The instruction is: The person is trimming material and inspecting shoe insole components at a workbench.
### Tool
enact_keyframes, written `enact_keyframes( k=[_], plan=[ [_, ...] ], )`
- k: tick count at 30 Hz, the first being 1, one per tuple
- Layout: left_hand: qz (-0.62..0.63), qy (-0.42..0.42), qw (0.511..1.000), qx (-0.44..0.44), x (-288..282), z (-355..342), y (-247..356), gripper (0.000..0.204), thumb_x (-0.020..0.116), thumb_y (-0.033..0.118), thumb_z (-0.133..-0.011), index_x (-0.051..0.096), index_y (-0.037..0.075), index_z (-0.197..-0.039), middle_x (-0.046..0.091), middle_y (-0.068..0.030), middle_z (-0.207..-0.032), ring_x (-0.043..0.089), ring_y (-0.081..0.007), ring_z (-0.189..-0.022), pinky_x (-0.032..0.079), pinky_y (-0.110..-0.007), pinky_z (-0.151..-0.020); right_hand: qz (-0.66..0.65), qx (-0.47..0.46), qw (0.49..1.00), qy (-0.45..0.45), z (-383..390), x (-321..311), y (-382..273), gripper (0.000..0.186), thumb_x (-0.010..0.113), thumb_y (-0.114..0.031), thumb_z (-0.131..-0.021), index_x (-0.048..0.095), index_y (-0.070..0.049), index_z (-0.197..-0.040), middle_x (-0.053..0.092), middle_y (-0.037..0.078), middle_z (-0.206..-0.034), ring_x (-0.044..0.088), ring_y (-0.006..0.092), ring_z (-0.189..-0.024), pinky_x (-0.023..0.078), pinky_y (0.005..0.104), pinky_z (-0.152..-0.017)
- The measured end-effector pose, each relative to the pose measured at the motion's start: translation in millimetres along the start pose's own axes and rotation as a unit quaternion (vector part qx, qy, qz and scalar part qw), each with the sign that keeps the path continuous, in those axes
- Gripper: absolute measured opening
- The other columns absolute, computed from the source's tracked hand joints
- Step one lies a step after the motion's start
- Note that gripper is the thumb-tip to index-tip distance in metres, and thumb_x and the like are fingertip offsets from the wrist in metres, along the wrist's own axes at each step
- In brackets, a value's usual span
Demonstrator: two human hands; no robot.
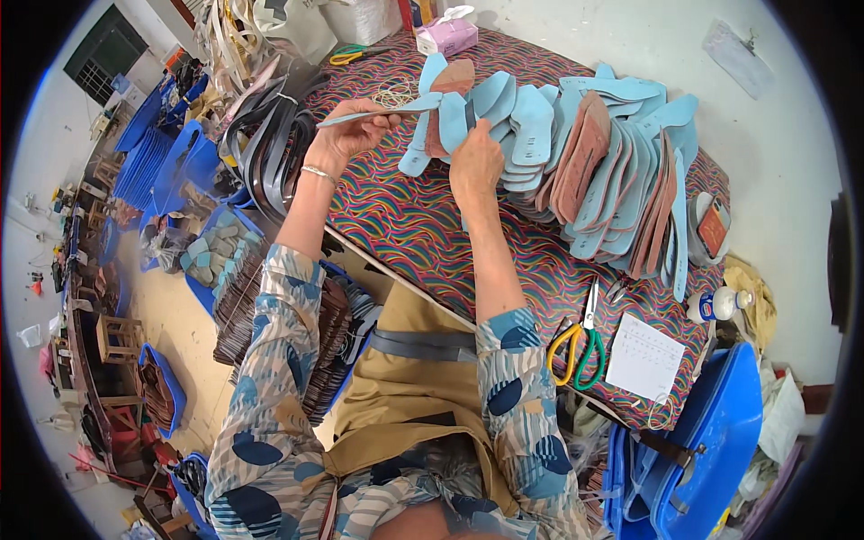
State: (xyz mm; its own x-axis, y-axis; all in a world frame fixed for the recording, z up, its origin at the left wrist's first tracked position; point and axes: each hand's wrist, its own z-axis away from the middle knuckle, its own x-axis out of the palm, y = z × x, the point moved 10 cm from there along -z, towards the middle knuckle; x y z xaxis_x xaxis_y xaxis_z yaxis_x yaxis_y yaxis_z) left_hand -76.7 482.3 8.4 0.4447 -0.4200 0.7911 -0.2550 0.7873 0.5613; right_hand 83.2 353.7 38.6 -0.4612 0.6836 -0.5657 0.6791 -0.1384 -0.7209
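My left hand point(353, 135) is closed on a light-blue shoe insole point(396, 110), held nearly edge-on above the table. My right hand point(477, 166) is closed at the left part of a long row of insoles. A short dark piece point(470, 114) shows above its fingers, too small to name. Just left of those fingers stands a blue insole point(454, 126), with a brown insole point(456, 77) behind it. The row of overlapping blue and reddish-brown insoles point(583, 148) runs to the right. What my right fingertips grip is hidden.
The table has a wavy multicoloured cloth point(405, 225). Scissors point(580, 342) and a paper sheet point(644, 356) lie near its front right, beside a white bottle point(718, 304). Dark strips point(270, 148) hang at the left edge. Blue bins point(693, 450) stand at the right.
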Motion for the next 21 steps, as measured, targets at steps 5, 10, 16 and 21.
enact_keyframes(
  k=[5,10,16,21],
  plan=[
    [0.096,-0.057,0.992,0.06,5,37,48,0.044,0.05,0.001,-0.09,0.035,-0.024,-0.123,0.057,-0.0198,-0.09,0.054,-0.0116,-0.063,0.045,-0.019,-0.048,0.018,0.022,0.999,-0.046,3,17,-6,0.019,0.057,-0.003,-0.087,0.048,0.005,-0.102,0.066,0.027,-0.087,0.065,0.044,-0.083,0.051,0.0525,-0.071],
    [-0.154,0.034,0.963,0.218,47,73,66,0.03,0.054,0.005,-0.084,0.052,-0.01,-0.111,0.062,-0.0147,-0.088,0.06,-0.0189,-0.069,0.053,-0.027,-0.066,0.038,0.01,0.999,-0.009,4,0,5,0.015,0.054,-0.007,-0.089,0.052,0.004,-0.099,0.066,0.026,-0.083,0.064,0.0454,-0.08,0.05,0.0518,-0.068],
    [-0.123,-0.047,0.973,0.192,97,96,-80,0.037,0.052,0.029,-0.097,0.048,0.001,-0.12,0.054,-0.0059,-0.068,0.053,-0.0175,-0.055,0.044,-0.03,-0.051,-0.364,-0.001,0.929,-0.065,53,-47,-25,0.02,0.051,-0.012,-0.096,0.061,0.005,-0.102,0.065,0.01,-0.073,0.057,0.0158,-0.057,0.043,0.0287,-0.053],
    [0.08,-0.136,0.982,0.107,119,110,-177,0.038,0.046,0.03,-0.101,0.043,0.001,-0.127,0.042,0.0011,-0.055,0.038,-0.0107,-0.038,0.032,-0.023,-0.037,-0.564,0.098,0.815,-0.094,141,-145,-38,0.016,0.05,-0.008,-0.097,0.06,0.004,-0.102,0.062,0.007,-0.073,0.049,0.0097,-0.049,0.037,0.0231,-0.045]
  ],
)
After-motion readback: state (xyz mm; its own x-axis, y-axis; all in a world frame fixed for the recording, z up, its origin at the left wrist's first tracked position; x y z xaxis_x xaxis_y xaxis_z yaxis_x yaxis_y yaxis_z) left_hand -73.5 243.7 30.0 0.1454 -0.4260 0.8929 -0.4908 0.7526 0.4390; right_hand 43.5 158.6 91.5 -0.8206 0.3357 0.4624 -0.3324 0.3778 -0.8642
